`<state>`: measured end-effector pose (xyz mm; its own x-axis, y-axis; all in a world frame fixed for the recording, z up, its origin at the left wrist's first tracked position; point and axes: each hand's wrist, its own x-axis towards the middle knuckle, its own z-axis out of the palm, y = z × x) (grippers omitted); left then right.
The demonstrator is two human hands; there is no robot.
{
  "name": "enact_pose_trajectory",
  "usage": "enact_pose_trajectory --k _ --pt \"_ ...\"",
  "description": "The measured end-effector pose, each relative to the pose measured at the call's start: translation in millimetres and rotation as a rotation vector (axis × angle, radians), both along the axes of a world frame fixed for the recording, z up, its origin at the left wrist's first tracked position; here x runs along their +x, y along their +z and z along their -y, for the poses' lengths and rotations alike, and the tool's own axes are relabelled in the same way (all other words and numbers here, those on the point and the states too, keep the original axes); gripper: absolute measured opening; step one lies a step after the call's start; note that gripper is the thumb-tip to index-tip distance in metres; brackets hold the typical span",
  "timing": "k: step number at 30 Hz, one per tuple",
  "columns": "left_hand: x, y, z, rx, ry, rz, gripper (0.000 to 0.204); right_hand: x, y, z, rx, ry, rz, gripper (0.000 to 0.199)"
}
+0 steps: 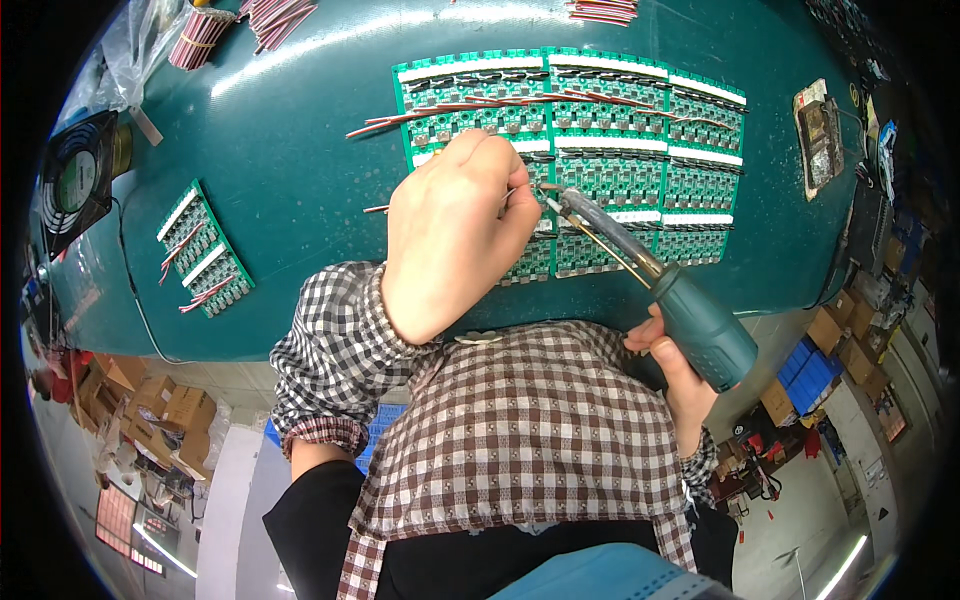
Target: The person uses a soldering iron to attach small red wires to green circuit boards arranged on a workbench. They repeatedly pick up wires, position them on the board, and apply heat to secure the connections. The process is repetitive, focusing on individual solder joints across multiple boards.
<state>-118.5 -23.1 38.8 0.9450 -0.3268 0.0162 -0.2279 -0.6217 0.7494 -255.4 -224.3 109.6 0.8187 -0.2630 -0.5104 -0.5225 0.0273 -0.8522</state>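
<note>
My left hand [450, 230] is closed in a pinch over the green circuit boards, with a thin wire [507, 198] at its fingertips. A red wire end [376, 209] sticks out on the other side of that hand. In my right hand [682, 380] is a soldering iron [705, 325] with a dark green handle and a thin brass-coloured tube along its shaft. Its tip reaches the boards just right of my left fingertips; whether it touches a pad I cannot tell. The circuit board panels [608, 185] lie side by side, with red, black and white wires [480, 104] across their upper rows.
A smaller board [205, 250] with wires lies at left on the green mat [310, 180]. Beyond it stand a black fan [78, 185] and bundles of wires [200, 38]. A worn metal block on a stand [820, 140] is at right. Cartons [185, 408] stand below the table.
</note>
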Motion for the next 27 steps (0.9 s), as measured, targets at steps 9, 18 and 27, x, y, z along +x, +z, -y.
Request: enact_pose_trajectory --k 9,18,27 --pt "-0.2 0.4 0.2 -0.009 0.004 -0.001 0.012 1.7 0.6 -1.6 -0.002 -0.006 -0.003 0.021" --pt "-0.2 0.9 0.6 0.001 0.000 0.003 0.012 -2.3 1.5 1.3 0.003 -0.004 0.010 0.026" --pt "-0.5 1.1 -0.4 0.000 -0.025 -0.005 0.012 -4.1 0.4 1.3 0.009 -0.016 0.023 0.027"
